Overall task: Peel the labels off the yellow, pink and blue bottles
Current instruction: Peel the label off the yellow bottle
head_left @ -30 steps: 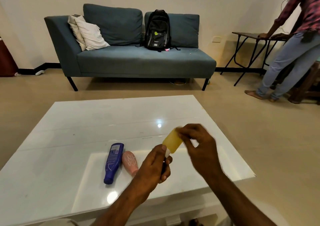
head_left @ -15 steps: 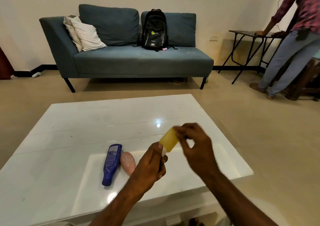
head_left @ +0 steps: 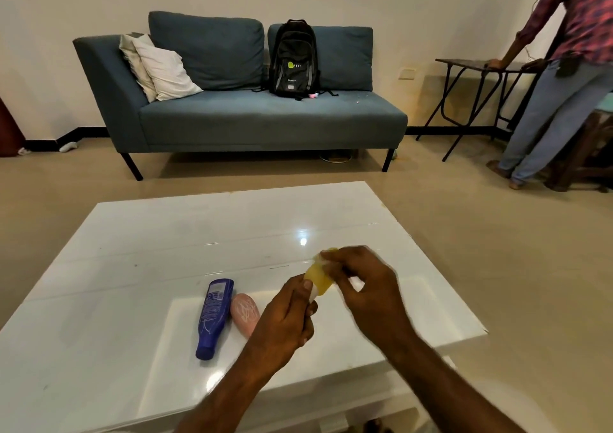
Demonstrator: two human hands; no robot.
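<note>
I hold a small yellow bottle [head_left: 317,278] tilted in the air above the white table [head_left: 139,260]. My left hand [head_left: 287,320] grips its lower, capped end. My right hand [head_left: 365,285] is closed around its upper part, with fingertips pinched on the bottle's face; the label itself is hidden under the fingers and blurred. A blue bottle [head_left: 213,318] lies on its side on the table, cap toward me, its label facing up. A pink bottle [head_left: 244,313] lies right beside it on the right, partly behind my left wrist.
A teal sofa [head_left: 252,117] with pillows and a black backpack [head_left: 293,61] stands beyond the table. At the far right a person [head_left: 560,77] leans on a folding side table [head_left: 477,67]. Bare floor lies between table and sofa.
My right hand has shifted down over the yellow bottle and now covers more of it. The bottle stays tilted in my left hand. The blue and pink bottles have not moved.
</note>
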